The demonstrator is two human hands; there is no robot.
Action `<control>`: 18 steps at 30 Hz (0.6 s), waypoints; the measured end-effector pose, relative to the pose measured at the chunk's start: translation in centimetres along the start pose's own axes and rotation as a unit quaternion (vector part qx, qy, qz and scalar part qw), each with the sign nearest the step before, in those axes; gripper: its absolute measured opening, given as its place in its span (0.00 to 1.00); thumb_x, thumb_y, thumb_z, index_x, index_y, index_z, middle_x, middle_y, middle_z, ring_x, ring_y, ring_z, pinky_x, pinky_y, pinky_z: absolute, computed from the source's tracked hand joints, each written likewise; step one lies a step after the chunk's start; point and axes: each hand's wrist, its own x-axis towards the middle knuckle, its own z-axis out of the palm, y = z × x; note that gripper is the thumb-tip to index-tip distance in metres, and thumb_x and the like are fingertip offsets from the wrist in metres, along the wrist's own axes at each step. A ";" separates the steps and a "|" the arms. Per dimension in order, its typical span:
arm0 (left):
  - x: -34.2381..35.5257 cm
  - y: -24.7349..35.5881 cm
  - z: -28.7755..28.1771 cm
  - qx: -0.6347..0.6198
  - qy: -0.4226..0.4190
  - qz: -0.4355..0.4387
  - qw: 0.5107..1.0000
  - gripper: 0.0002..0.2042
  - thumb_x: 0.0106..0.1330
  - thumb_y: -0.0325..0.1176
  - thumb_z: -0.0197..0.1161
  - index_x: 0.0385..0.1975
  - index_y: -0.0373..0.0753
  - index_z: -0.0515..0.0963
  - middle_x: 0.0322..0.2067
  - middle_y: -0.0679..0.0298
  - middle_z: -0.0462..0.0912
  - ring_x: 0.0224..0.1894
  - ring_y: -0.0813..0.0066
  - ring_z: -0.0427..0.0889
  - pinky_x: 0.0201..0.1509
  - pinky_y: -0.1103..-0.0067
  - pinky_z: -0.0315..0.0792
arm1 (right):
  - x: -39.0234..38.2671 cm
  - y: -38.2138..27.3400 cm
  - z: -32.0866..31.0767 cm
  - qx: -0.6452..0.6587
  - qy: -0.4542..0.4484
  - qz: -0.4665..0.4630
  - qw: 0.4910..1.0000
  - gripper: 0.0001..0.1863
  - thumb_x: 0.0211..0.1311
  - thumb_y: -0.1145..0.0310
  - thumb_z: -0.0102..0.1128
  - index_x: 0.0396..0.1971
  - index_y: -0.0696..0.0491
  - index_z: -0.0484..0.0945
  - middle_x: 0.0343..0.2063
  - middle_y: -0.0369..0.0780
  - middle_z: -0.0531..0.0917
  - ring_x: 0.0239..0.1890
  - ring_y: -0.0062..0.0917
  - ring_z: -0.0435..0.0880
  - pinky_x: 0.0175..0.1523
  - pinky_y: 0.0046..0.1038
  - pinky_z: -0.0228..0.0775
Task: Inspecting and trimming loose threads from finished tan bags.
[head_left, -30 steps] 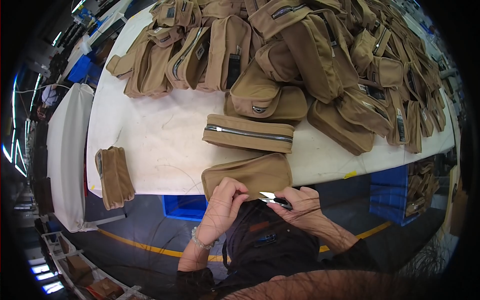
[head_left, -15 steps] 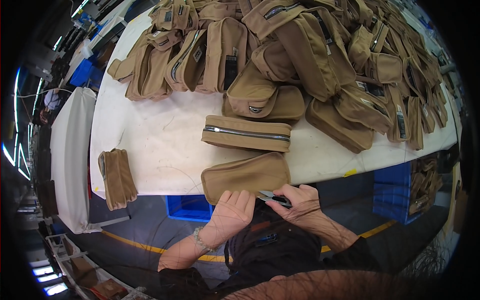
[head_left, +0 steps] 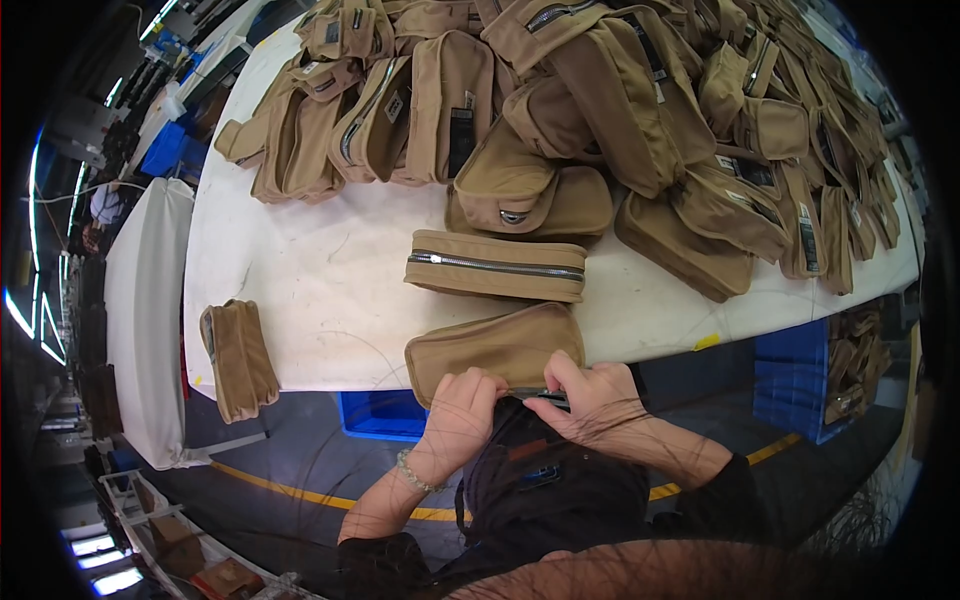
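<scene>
A flat tan fabric pouch (head_left: 500,345) lies at the near edge of the white table (head_left: 300,290). My left hand (head_left: 460,410) is closed on the pouch's near edge, slightly left of centre. My right hand (head_left: 595,400) sits just beside it at the same edge, pinching a small dark metal tool (head_left: 540,395) against the fabric. What kind of tool it is stays unclear, since the fingers hide most of it. Both hands touch the pouch and almost touch each other.
A zippered tan pouch (head_left: 495,265) lies just behind the held one. A big pile of tan pouches (head_left: 600,110) fills the far half of the table. One more pouch (head_left: 238,358) hangs at the left edge. Blue bins (head_left: 385,415) sit under the table, blue crates (head_left: 800,370) at right.
My left hand has slid from the top of the pouch down to its near edge. My right hand with the tool stayed at that edge, and the shiny blade is now covered.
</scene>
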 end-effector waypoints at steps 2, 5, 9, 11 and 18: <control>-0.1 -0.2 0.0 -0.004 0.003 0.004 1.000 0.05 0.56 0.26 0.59 0.32 0.40 0.73 0.28 0.63 0.73 0.31 0.65 0.74 0.37 0.72 0.65 | 0.1 -0.1 0.0 0.000 -0.012 0.008 1.000 0.17 0.50 0.61 0.68 0.29 0.50 0.67 0.16 0.34 0.75 0.14 0.31 0.76 0.19 0.29 0.65; -0.3 -0.4 0.2 -0.011 0.007 0.011 1.000 0.05 0.56 0.26 0.59 0.32 0.40 0.73 0.29 0.63 0.73 0.31 0.66 0.74 0.37 0.72 0.65 | 0.3 -0.2 0.1 0.003 -0.008 0.003 1.000 0.17 0.50 0.61 0.68 0.28 0.50 0.67 0.16 0.34 0.75 0.14 0.31 0.76 0.20 0.30 0.66; -0.4 -0.6 0.2 -0.021 0.010 0.022 0.999 0.06 0.55 0.25 0.58 0.33 0.39 0.73 0.30 0.63 0.74 0.32 0.66 0.75 0.38 0.73 0.65 | 0.3 -0.1 0.2 0.001 -0.009 0.002 1.000 0.17 0.50 0.61 0.69 0.28 0.50 0.67 0.16 0.34 0.75 0.14 0.31 0.76 0.20 0.29 0.66; -0.6 -0.8 0.4 -0.017 0.013 0.031 0.999 0.07 0.55 0.25 0.58 0.33 0.39 0.73 0.30 0.63 0.74 0.32 0.66 0.75 0.38 0.73 0.65 | 0.2 -0.2 0.2 0.000 -0.007 -0.001 1.000 0.17 0.50 0.61 0.69 0.28 0.50 0.67 0.16 0.34 0.75 0.14 0.31 0.76 0.20 0.29 0.66; -0.7 -0.7 0.5 0.002 0.038 0.056 0.998 0.10 0.51 0.20 0.62 0.34 0.37 0.74 0.30 0.62 0.76 0.30 0.64 0.76 0.35 0.72 0.68 | 0.3 -0.1 0.2 -0.005 -0.004 -0.013 1.000 0.17 0.49 0.61 0.69 0.28 0.50 0.67 0.15 0.33 0.76 0.15 0.30 0.77 0.21 0.28 0.65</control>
